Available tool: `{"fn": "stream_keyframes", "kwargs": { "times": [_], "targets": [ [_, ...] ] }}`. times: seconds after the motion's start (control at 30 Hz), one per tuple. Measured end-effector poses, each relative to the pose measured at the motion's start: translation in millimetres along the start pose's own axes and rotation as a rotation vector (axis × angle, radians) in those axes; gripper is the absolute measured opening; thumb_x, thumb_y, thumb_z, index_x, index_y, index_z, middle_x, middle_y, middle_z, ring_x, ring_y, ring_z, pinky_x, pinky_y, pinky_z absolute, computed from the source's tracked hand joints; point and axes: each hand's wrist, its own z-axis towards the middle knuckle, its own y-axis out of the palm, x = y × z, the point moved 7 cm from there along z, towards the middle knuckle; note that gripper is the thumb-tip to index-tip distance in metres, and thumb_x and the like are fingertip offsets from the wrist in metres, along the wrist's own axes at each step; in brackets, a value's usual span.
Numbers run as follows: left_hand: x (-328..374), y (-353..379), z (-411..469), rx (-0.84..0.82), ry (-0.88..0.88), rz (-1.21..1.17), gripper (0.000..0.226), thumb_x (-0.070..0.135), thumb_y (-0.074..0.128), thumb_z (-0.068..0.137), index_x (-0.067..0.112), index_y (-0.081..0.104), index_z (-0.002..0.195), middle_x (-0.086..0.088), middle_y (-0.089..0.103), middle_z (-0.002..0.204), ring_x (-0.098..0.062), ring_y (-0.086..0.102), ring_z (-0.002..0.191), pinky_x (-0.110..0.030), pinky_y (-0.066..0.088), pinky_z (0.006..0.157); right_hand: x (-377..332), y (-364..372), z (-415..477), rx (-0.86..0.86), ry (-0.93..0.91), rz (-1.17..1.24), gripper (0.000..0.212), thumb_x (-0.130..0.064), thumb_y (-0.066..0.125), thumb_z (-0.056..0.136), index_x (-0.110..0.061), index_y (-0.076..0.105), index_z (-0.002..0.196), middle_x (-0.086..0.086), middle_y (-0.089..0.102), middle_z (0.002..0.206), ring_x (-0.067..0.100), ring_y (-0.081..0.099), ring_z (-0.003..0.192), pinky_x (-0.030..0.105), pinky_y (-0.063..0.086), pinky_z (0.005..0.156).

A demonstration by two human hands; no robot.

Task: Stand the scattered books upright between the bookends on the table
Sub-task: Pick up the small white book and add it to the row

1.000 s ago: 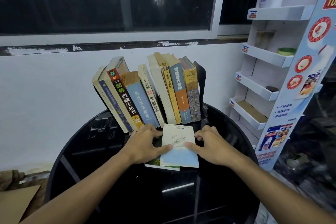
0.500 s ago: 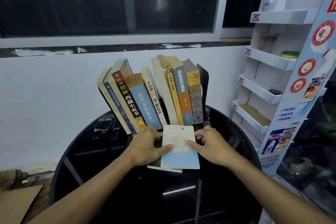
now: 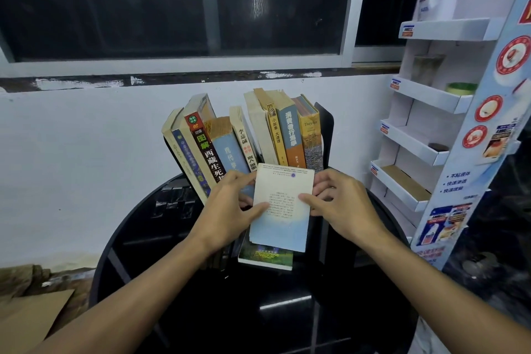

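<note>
A pale blue book [image 3: 283,210] is tilted up off the black round table [image 3: 161,238], back cover facing me. My left hand [image 3: 230,210] grips its left edge and my right hand [image 3: 342,204] grips its right edge, thumbs on the cover. Under it lies a second book with a green cover [image 3: 265,259], flat on the table. Behind stands a row of several books [image 3: 247,138], the left ones leaning left, the right ones against a black bookend [image 3: 326,129]. A narrow gap shows in the middle of the row. The left bookend is mostly hidden.
A white wall and dark window run behind the table. A white cardboard display rack [image 3: 425,135] stands close on the right. Brown cardboard [image 3: 31,313] lies on the floor at the lower left.
Both hands have lifted the pale blue book's far edge up off the green book, toward the row. The view has shifted slightly.
</note>
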Motion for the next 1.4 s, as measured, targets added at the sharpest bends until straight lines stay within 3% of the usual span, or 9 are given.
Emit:
{"fn": "stream_keyframes", "kwargs": {
  "times": [0.3, 0.47, 0.63, 0.77, 1.0, 1.13, 1.4],
  "targets": [
    [3.6, 0.0, -4.4, 0.012, 0.038, -0.012, 0.063, 0.021, 0.077, 0.088, 0.029, 0.051, 0.145, 0.019, 0.05, 0.108, 0.002, 0.062, 0.09, -0.005, 0.05, 0.077, -23.9, 0.1, -6.5, -0.048, -0.043, 0.08, 0.025, -0.01, 0.085, 0.078, -0.009, 0.062, 0.088, 0.013, 0.066, 0.078, 0.027, 0.066, 0.067, 0.041, 0.064, 0.059],
    [0.9, -12.7, 7.1, 0.055, 0.061, 0.125, 0.069, 0.034, 0.078, 0.087, 0.023, 0.048, 0.148, 0.008, 0.052, 0.123, -0.008, 0.054, 0.116, -0.034, 0.052, 0.102, -37.2, -1.6, -8.1, -0.028, -0.114, 0.016, 0.025, -0.013, 0.085, 0.079, -0.014, 0.061, 0.085, 0.006, 0.064, 0.074, 0.019, 0.062, 0.063, 0.038, 0.064, 0.058],
    [9.1, -33.8, 24.2, 0.18, 0.103, 0.271, 0.072, 0.037, 0.075, 0.088, 0.02, 0.044, 0.151, 0.006, 0.043, 0.143, -0.009, 0.038, 0.136, -0.029, 0.035, 0.113, -54.3, -0.6, -7.3, 0.021, -0.233, -0.169, 0.026, -0.019, 0.085, 0.08, -0.017, 0.059, 0.084, -0.001, 0.065, 0.072, 0.021, 0.065, 0.063, 0.039, 0.062, 0.058],
    [14.0, -40.2, 42.7, 0.201, 0.123, 0.346, 0.075, 0.035, 0.074, 0.09, 0.018, 0.04, 0.153, 0.002, 0.036, 0.153, -0.013, 0.03, 0.145, -0.034, 0.034, 0.117, -66.8, 2.7, -7.5, 0.04, -0.281, -0.253, 0.028, -0.019, 0.085, 0.081, -0.021, 0.057, 0.081, -0.004, 0.063, 0.069, 0.01, 0.061, 0.061, 0.018, 0.055, 0.057],
    [11.7, -37.5, 68.1, 0.165, 0.125, 0.4, 0.078, 0.033, 0.07, 0.094, 0.015, 0.028, 0.158, -0.003, 0.029, 0.164, -0.019, 0.026, 0.151, -0.038, 0.027, 0.123, -77.9, 8.1, -1.9, 0.041, -0.304, -0.316, 0.027, -0.019, 0.082, 0.082, -0.023, 0.055, 0.083, -0.007, 0.061, 0.069, -0.002, 0.057, 0.064, 0.017, 0.05, 0.059],
    [7.3, -40.5, 72.7, 0.17, 0.101, 0.436, 0.076, 0.033, 0.068, 0.095, 0.015, 0.028, 0.158, -0.004, 0.031, 0.164, -0.019, 0.027, 0.151, -0.032, 0.02, 0.122, -87.0, 8.7, 2.9, 0.052, -0.321, -0.339, 0.024, -0.02, 0.082, 0.083, -0.021, 0.057, 0.086, -0.008, 0.061, 0.07, 0.002, 0.056, 0.059, 0.018, 0.05, 0.06],
    [6.5, -51.2, 69.8, 0.195, 0.128, 0.41, 0.065, 0.022, 0.071, 0.093, 0.013, 0.043, 0.151, -0.006, 0.046, 0.155, -0.02, 0.042, 0.144, -0.039, 0.038, 0.117, -110.0, 14.8, 10.4, 0.063, -0.379, -0.356, 0.019, -0.016, 0.079, 0.085, -0.014, 0.06, 0.086, -0.003, 0.062, 0.069, 0.004, 0.054, 0.057, 0.028, 0.053, 0.061]
  ]
}}
